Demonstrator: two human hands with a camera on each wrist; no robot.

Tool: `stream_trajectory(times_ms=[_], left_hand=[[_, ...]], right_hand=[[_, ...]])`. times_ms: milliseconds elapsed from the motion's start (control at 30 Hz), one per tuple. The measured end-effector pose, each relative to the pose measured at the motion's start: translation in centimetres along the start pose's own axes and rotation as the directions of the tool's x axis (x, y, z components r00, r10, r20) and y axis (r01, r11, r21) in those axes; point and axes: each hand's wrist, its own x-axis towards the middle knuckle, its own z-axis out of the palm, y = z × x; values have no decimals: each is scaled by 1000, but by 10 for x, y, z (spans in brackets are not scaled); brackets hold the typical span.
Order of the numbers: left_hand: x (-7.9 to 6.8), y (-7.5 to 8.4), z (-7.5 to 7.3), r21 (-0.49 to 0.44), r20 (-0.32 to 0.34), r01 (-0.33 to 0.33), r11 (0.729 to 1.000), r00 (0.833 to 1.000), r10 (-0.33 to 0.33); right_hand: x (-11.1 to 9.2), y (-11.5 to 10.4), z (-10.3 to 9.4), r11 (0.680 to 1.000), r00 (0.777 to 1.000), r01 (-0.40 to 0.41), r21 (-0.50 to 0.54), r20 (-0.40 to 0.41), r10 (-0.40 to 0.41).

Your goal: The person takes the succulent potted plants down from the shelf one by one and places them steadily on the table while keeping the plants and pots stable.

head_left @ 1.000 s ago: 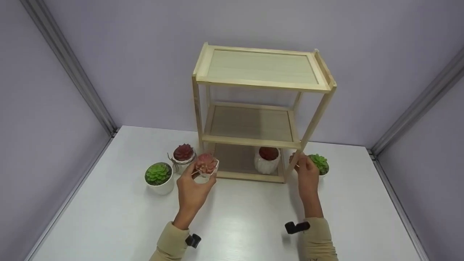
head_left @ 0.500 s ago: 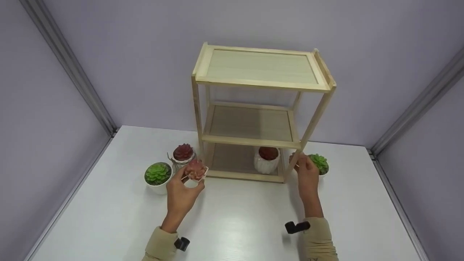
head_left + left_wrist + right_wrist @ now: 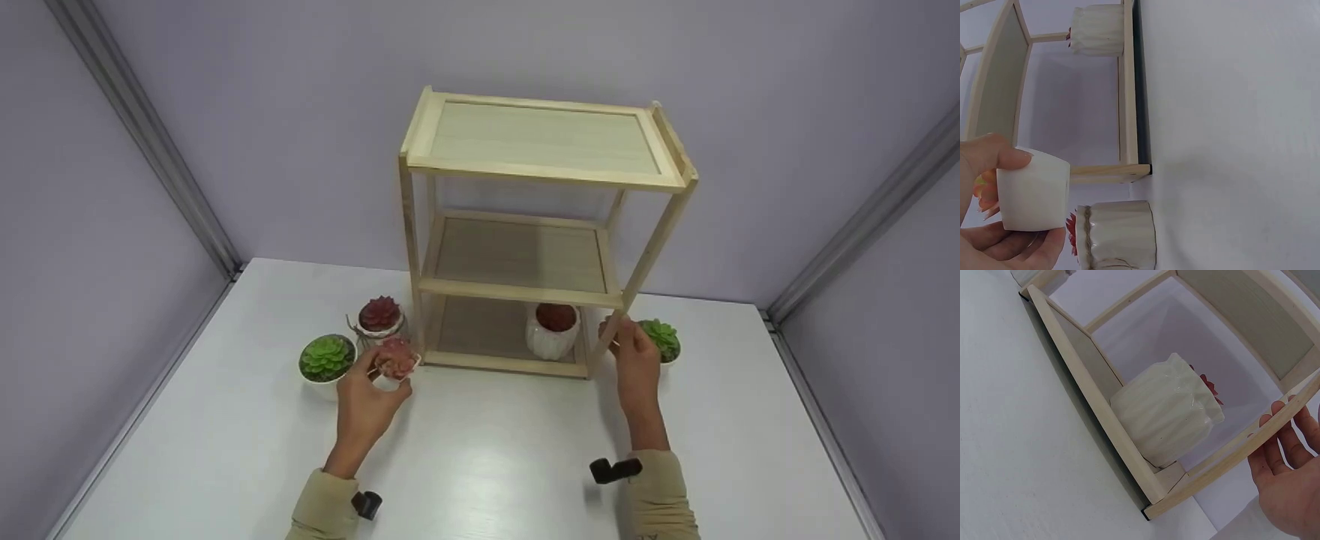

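Note:
My left hand point(image 3: 364, 405) holds a small potted succulent point(image 3: 397, 358) with pink-orange leaves, thumb on one side and fingers on the other. Its plain white pot point(image 3: 1034, 194) shows sideways in the left wrist view, raised off the table. Close behind it stands a dark red succulent point(image 3: 380, 313) in a white pot tied with twine. My right hand point(image 3: 637, 369) is at the front right post point(image 3: 1252, 444) of a wooden shelf rack point(image 3: 525, 367), fingers curled round behind the post. On the rack's bottom shelf, near that post, sits a ribbed white pot point(image 3: 1165, 413) with a red succulent.
A green succulent point(image 3: 328, 360) in a white pot stands at the left. Another green succulent point(image 3: 661, 339) is beyond my right hand, partly covered by it. The rack's middle shelf point(image 3: 521, 255) and top shelf point(image 3: 544, 139) rise above. Pale walls enclose the white table point(image 3: 480, 465).
My left hand has moved left and slightly toward me with the pink succulent, away from the rack's front and in front of the twine-tied pot. The right hand stays at the post.

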Motion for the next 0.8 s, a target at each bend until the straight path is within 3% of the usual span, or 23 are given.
stream_trajectory(times_ms=[300,800], left_hand=[[2,-21,1,42,55,59,997,997,-61],[0,-41,10,116,73,124,986,988,-133]], right_hand=[[-1,-2,0,1000,999,-18,-1,-26,18],[-3,0,-2,999,999,32,24,-18,-32]])
